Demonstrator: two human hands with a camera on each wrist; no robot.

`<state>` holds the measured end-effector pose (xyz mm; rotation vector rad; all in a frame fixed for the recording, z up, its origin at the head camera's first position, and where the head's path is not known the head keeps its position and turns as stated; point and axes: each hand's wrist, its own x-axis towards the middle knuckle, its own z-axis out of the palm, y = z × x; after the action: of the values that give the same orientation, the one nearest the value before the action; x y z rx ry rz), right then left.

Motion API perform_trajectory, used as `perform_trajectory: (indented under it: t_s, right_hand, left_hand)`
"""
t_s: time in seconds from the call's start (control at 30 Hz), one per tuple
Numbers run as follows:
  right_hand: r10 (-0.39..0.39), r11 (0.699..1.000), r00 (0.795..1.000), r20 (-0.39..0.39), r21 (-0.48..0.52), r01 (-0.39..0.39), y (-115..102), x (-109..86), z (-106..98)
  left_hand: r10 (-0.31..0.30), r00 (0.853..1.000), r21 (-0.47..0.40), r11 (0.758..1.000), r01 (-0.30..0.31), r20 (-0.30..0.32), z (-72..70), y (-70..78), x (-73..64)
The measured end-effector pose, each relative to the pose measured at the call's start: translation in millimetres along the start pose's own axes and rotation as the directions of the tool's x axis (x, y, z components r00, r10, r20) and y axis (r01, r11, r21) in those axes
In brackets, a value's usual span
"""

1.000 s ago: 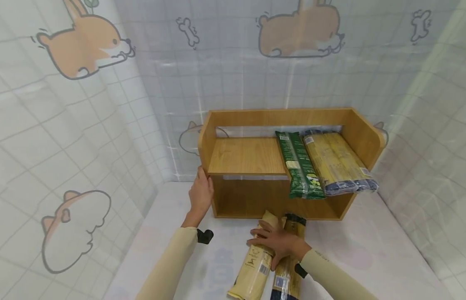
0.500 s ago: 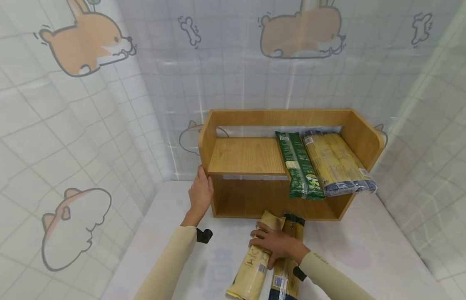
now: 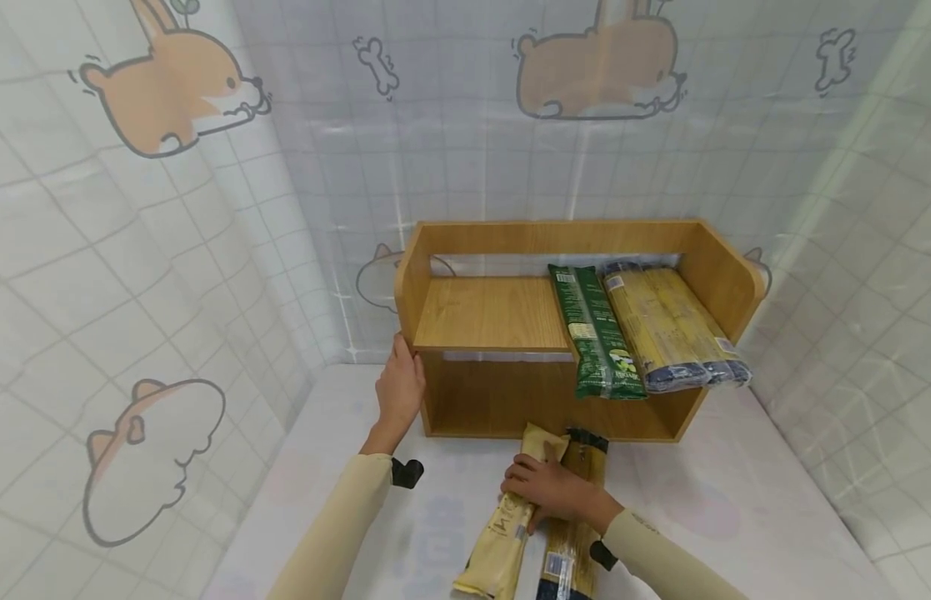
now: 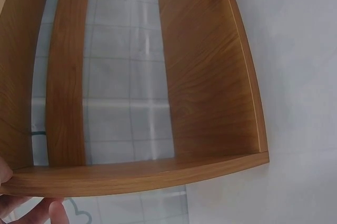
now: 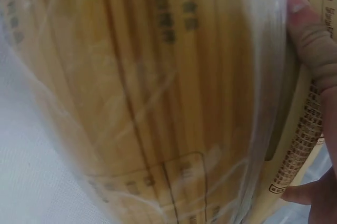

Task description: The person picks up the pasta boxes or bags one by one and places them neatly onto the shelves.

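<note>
Packet in cream wrapping, gripped by a person's right hand, slants beside a clear noodle packet on the white counter; the left hand clasps a wooden shelf's left side; green packet, yellow noodle packs lie on its upper board.

- two hands
- two sleeves
- two black wrist mounts
- one shelf
- one cream pack
- one green pack
- three yellow packs, as near as can be counted
- two printed bones
</note>
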<state>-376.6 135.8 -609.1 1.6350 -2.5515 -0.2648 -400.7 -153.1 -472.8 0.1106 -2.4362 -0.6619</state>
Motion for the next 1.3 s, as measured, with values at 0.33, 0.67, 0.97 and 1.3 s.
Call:
perform_trajectory:
  t_s: [0.33,0.67,0.97,1.3]
  right_hand:
    - [-0.102,0.989,0.965,-0.243,-0.128,0.072,-5.3,-2.8,9.9]
    - [-0.078,0.996,0.94,-0.331,-0.058,0.062,-11.1,-7.1,9.2]
    - [0.032,0.998,0.949,-0.315,0.053,-0.016,-14.3,-1.8,8.1]
    - [0.103,0.985,0.915,-0.389,0.166,-0.04,-11.8,0.6,1.4]
  left_hand:
    - [-0.006,1.0,0.008,1.0,0.006,-0.006,-0.8,-0.8,-1.2]
    - [-0.003,1.0,0.006,1.0,0.003,-0.017,2.8,-2.1,-0.9]
    - [-0.007,1.0,0.013,1.0,0.007,0.006,0.9,-0.4,-1.6]
    - [0.006,1.0,0.018,1.0,-0.006,-0.015,-0.9,-0.5,-1.1]
